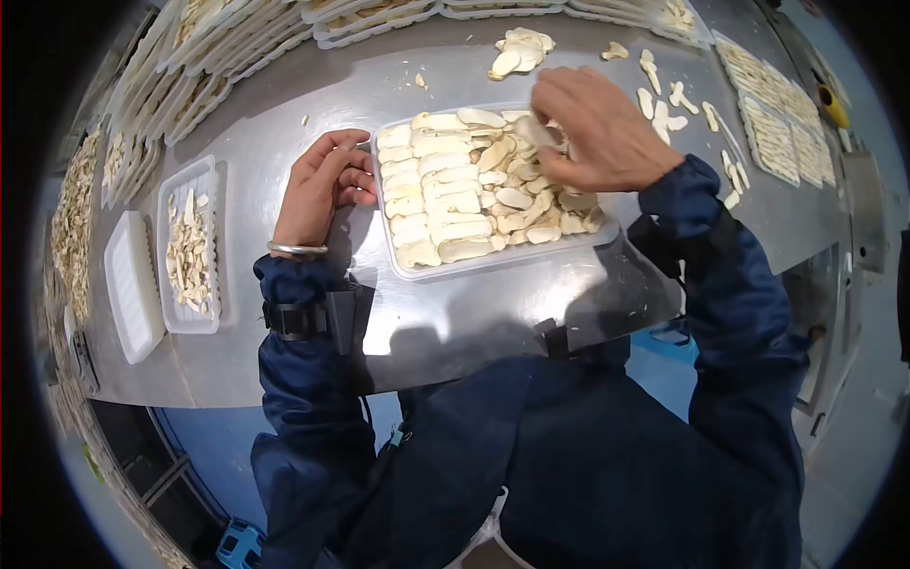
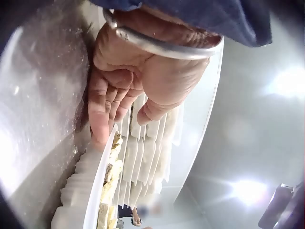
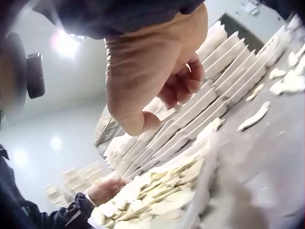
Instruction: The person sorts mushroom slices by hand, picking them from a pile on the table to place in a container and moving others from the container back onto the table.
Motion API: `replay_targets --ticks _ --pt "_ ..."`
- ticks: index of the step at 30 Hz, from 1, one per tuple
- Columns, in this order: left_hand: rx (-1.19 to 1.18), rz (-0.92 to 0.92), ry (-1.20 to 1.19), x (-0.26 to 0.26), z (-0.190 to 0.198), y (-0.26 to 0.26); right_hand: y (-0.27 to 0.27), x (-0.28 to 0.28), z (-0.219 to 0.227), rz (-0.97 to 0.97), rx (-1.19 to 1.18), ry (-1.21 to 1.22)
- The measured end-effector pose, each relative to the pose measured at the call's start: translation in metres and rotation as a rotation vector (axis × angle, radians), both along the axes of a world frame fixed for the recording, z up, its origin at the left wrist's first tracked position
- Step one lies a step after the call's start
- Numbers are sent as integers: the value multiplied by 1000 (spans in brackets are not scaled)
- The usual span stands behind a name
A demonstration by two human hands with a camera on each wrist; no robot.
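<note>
A clear plastic tray (image 1: 417,273) lies in front of me, holding pale mushroom slices (image 1: 455,194). The slices on its left side lie in neat overlapping columns; those on the right are loosely heaped. My left hand (image 1: 322,190) is at the tray's left edge, fingertips right at the rim with the thumb apart from them, as the left wrist view shows. Over the tray's far right part, my right hand (image 1: 607,133) pinches a pale mushroom slice (image 1: 536,133) between thumb and fingers, above the heap. The hand partly hides that corner.
Loose slices (image 1: 521,52) lie beyond the tray and to its right on the metal table (image 1: 284,104). Stacked filled trays (image 1: 218,57) stand along the back and left. A tray of small pieces (image 1: 190,256) and a white tray (image 1: 133,289) are at left; more filled trays (image 1: 773,142) at right.
</note>
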State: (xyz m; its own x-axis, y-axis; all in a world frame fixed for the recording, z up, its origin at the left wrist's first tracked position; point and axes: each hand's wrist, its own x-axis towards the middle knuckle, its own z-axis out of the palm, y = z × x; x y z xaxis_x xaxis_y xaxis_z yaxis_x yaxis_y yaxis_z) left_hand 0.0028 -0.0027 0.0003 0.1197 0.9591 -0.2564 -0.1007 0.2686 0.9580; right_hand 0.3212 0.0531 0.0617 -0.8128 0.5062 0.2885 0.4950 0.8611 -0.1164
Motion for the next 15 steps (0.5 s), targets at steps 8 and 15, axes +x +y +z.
replay_targets --ticks 8,15 --pt "-4 -2 -54 1 1 -1 20 -37 -16 84 -10 -62" --pt "1 2 -39 2 1 -1 28 -42 -21 101 -13 -85"
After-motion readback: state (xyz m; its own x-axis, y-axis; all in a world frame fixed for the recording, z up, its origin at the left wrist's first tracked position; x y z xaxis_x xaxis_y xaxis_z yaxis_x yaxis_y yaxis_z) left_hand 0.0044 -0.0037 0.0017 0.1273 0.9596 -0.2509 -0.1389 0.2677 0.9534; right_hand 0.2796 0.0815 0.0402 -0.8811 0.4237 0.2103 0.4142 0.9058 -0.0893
